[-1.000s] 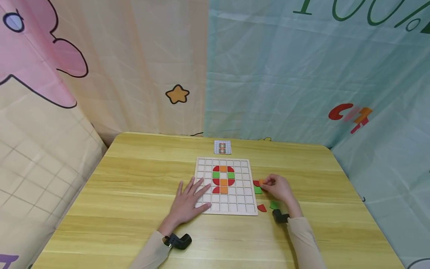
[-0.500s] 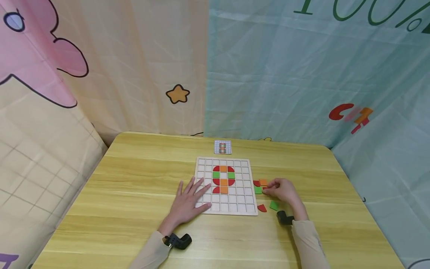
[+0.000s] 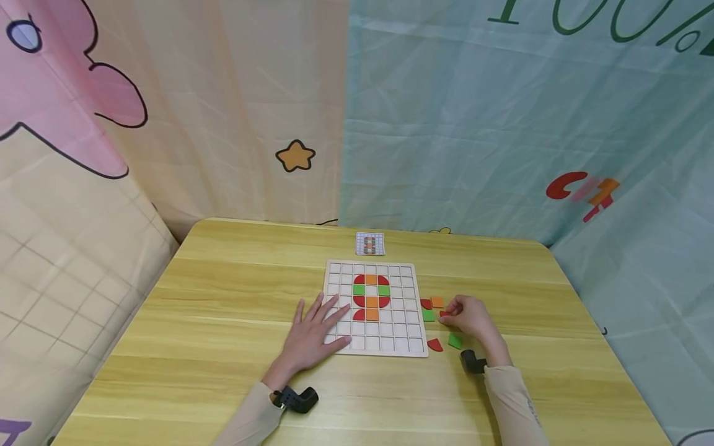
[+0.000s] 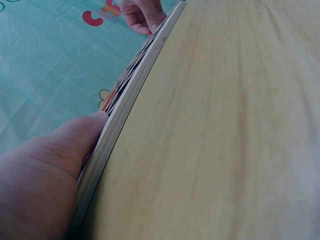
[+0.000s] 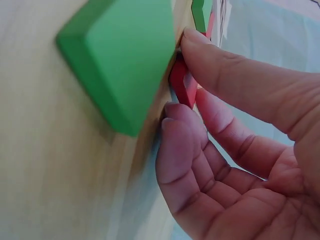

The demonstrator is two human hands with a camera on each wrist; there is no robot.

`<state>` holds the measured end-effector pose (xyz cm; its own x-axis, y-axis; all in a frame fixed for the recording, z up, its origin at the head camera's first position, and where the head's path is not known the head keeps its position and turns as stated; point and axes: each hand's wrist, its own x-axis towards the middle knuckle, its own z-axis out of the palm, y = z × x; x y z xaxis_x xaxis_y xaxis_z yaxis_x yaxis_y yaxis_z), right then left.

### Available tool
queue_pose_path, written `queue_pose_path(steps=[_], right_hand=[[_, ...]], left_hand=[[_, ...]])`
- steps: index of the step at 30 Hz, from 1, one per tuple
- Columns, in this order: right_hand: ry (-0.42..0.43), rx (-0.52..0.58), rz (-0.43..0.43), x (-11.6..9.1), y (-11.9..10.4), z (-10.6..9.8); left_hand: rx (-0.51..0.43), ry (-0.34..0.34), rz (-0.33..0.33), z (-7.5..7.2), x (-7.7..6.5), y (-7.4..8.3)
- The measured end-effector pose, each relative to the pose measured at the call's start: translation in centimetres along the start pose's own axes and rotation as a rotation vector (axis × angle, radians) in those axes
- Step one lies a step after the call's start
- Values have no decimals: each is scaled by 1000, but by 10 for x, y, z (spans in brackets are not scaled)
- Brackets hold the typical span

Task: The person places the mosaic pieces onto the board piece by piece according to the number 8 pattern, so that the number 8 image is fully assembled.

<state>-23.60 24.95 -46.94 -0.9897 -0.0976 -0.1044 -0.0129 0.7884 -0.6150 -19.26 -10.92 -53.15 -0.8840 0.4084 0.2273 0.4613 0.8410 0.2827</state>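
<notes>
My left hand lies with spread fingers over the lower left of the white grid board; in the left wrist view its thumb rests along the board's edge. On the board are red quarter-circle tiles, orange square tiles and green tiles. To the right of the board, my right hand pinches a small red tile between thumb and fingers, low over the table. Close to its fingertips lie an orange square, a green tile and another red tile.
A red quarter-circle tile and a green five-sided tile lie nearer the person, right of the board. Behind the board is a small pattern card. Printed curtains hang beyond the wooden table.
My right hand has left the orange square, moved right and towards the person, and now pinches a red tile, which has shifted slightly right. The left hand has stayed put.
</notes>
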Motion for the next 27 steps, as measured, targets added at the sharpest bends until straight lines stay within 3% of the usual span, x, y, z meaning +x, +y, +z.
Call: queue_pose_path(steps=[11,19,27], right_hand=[[-31,117,1,4,10,2],[-25,155,-32,0,1,4],[-102,459,-95,-2,-15,22]], left_hand=[[6,-20,-7,0,0,0],[-1,-5,-2,1,0,0],[-9,-10,-7,-2,0,1]])
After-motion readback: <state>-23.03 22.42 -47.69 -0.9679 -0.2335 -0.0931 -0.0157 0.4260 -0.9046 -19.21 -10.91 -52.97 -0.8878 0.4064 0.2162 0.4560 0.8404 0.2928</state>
